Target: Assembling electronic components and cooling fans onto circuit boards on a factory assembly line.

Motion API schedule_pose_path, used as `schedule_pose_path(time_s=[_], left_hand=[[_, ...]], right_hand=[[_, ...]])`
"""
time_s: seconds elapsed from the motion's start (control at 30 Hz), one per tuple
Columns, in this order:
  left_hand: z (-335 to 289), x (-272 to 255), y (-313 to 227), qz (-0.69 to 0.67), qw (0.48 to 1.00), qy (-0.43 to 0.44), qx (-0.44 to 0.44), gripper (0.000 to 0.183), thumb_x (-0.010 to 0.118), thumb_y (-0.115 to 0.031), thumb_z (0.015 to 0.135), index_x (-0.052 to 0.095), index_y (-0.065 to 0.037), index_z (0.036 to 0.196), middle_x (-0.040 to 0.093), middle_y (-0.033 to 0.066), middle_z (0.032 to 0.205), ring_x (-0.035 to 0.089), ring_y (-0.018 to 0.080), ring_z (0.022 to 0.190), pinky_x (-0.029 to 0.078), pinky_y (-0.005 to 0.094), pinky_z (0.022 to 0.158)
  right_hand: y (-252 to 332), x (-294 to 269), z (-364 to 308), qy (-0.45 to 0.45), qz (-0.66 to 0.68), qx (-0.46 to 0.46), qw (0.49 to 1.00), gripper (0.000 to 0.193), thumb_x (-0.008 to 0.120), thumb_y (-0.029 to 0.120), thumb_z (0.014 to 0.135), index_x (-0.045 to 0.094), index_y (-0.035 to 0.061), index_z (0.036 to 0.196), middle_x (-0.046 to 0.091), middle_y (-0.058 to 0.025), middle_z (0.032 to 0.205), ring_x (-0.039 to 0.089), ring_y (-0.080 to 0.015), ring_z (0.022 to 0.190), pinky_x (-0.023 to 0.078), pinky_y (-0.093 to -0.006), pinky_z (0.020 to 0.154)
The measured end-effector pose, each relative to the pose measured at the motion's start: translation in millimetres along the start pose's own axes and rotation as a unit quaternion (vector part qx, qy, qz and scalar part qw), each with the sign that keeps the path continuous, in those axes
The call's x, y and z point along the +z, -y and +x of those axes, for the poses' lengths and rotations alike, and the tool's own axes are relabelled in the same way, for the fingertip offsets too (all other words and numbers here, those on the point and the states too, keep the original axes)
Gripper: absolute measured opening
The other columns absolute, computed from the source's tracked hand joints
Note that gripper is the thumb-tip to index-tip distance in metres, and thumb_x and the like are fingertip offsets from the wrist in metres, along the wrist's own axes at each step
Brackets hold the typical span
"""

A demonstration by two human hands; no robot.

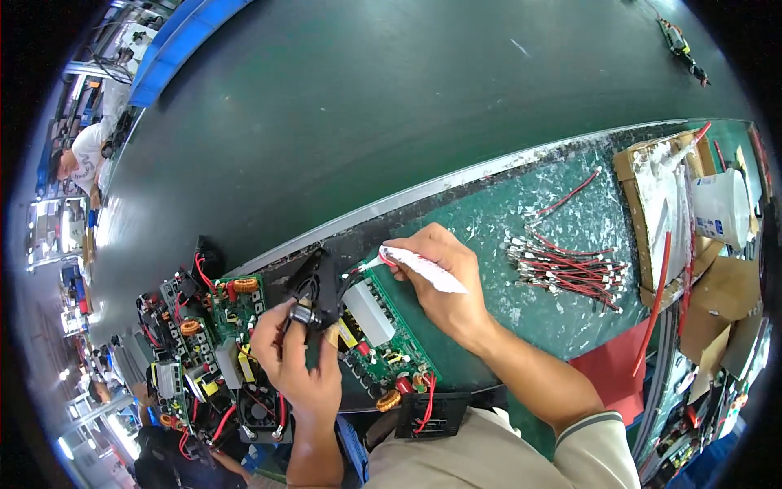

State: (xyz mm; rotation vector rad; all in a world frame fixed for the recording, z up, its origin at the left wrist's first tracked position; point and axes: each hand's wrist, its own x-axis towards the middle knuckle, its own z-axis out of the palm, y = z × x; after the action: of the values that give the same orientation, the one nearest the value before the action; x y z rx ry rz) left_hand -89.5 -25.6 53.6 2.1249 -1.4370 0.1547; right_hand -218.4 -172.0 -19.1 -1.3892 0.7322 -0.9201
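Note:
My right hand [454,295] is closed round a white squeeze tube [430,271] with red near its neck. Its pale nozzle points left, at the upper edge of a green circuit board [414,352]. With fingers curled, my left hand [295,368] grips a black end panel [327,287] beside that board. A dark cylindrical fitting [304,315] shows at my left fingertips. The board carries a grey heat sink [371,314], a copper coil [389,399] and other parts. Red wires run from its near end to another black panel [432,416] close to my body.
More populated circuit boards [236,306] crowd the left. Several red-and-black wire leads [570,269] lie on the green mat at right, near a cardboard box [639,191] and a white tub [721,208]. Beyond a metal rail [456,175] runs a dark belt [366,106]. Another person [88,155] sits far left.

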Motion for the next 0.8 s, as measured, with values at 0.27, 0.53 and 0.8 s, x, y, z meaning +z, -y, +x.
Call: schedule_pose_path(time_s=[0.27,0.53,0.8], left_hand=[[14.7,-4.0,-0.7,-0.018,0.999,0.017,-0.024,0.04,0.08,-0.001,0.073,0.064,0.002,0.11,0.05,0.0145,0.123,0.055,0.0274,0.102,0.046,0.0359,0.087],[15.9,-2.9,1.6,-0.035,0.999,0.013,-0.021,0.041,0.08,0.0,0.073,0.064,0.003,0.11,0.051,0.0141,0.122,0.055,0.0275,0.104,0.046,0.0358,0.088],[18.4,-2.7,1.0,-0.029,1.0,0.01,-0.006,0.04,0.08,-0.001,0.073,0.064,0.003,0.11,0.051,0.014,0.122,0.055,0.0276,0.104,0.045,0.0357,0.089]], right_hand=[[0.9,2.5,-2.1,0.001,-0.063,-0.037,0.997,0.033,0.064,-0.014,0.076,0.071,0.0019,0.105,0.059,-0.0094,0.087,0.062,-0.0198,0.078,0.051,-0.0287,0.069],[5.3,2.1,-3.2,-0.001,-0.095,-0.062,0.994,0.037,0.069,-0.007,0.07,0.069,0.0014,0.106,0.06,-0.0115,0.09,0.061,-0.027,0.084,0.049,-0.0336,0.075],[3.9,2.3,-4.8,-0.001,-0.106,-0.066,0.992,0.041,0.071,-0.006,0.068,0.068,0.0028,0.108,0.061,-0.0116,0.093,0.061,-0.0279,0.085,0.05,-0.0344,0.077]])
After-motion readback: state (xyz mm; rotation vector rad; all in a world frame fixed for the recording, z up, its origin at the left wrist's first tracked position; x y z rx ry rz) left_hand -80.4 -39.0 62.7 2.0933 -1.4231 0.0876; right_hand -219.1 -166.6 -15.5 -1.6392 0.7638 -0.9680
